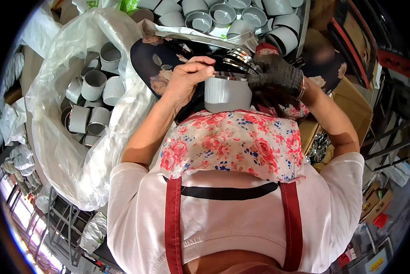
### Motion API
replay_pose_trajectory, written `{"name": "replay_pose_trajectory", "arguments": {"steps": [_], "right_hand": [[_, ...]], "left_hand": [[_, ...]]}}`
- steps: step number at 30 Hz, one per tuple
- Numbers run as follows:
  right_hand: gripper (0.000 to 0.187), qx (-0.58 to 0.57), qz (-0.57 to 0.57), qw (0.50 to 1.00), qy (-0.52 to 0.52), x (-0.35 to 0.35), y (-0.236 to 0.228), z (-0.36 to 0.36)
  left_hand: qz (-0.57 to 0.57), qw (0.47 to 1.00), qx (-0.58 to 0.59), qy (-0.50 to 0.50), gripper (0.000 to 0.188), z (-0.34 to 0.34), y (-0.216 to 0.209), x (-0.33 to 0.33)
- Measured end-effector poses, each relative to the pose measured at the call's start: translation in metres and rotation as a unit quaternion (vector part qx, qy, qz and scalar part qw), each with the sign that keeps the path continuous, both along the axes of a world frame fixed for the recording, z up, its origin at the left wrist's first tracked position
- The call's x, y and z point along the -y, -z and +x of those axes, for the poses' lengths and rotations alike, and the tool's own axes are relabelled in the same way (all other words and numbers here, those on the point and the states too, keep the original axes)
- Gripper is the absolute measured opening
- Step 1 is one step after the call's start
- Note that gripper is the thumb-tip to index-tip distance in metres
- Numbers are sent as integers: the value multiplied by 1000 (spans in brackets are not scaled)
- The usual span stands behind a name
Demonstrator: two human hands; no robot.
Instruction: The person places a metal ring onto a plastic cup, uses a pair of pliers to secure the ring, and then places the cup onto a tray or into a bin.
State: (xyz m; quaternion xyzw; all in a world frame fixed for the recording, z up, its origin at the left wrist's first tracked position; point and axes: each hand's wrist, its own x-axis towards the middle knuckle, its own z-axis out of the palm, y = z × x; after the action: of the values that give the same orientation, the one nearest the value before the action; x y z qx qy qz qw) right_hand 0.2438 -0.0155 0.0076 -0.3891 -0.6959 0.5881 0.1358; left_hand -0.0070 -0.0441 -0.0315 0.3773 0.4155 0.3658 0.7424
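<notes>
A grey ribbed cup [227, 94] sits upright in my lap against the floral apron. Around its top runs a shiny metal ring [232, 76]. My left hand [189, 78] is bare, its thumb and fingers closed at the left side of that rim. A black glove covers my right hand [278, 75], which grips several shiny metal rings [239, 60] just above the cup. The gloved fingers also reach the cup's right side; part of them is hidden behind it.
To the left a clear plastic bag [95, 178] holds several grey cups [94, 85]. Ahead, a metal-edged tray [304, 27] is filled with more cups. At my right stands a cardboard box [353, 107] with shiny metal pieces [320, 147] inside. Black metal frames stand farther right.
</notes>
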Motion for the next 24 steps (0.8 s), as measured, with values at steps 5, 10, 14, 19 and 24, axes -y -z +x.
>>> {"name": "replay_pose_trajectory", "arguments": {"steps": [5, 10, 14, 19, 24], "right_hand": [[18, 28, -20, 993, 109, 25, -14, -3], [33, -26, 174, 978, 116, 33, -8, -17], [36, -45, 308, 950, 15, 24, -4, -21], [30, -121, -314, 929, 155, 17, -5, -35], [21, -175, -143, 958, 179, -17, 1, -42]], "left_hand": [[-204, 954, 195, 100, 42, -4, -25, -2], [-201, 969, 138, -20, 34, 4, -45, 3], [-204, 973, 105, -34, 17, 9, -51, 8], [-153, 978, 144, -7, 8, 7, -52, 5], [-53, 989, 69, -118, 12, -16, -64, 5]]}}
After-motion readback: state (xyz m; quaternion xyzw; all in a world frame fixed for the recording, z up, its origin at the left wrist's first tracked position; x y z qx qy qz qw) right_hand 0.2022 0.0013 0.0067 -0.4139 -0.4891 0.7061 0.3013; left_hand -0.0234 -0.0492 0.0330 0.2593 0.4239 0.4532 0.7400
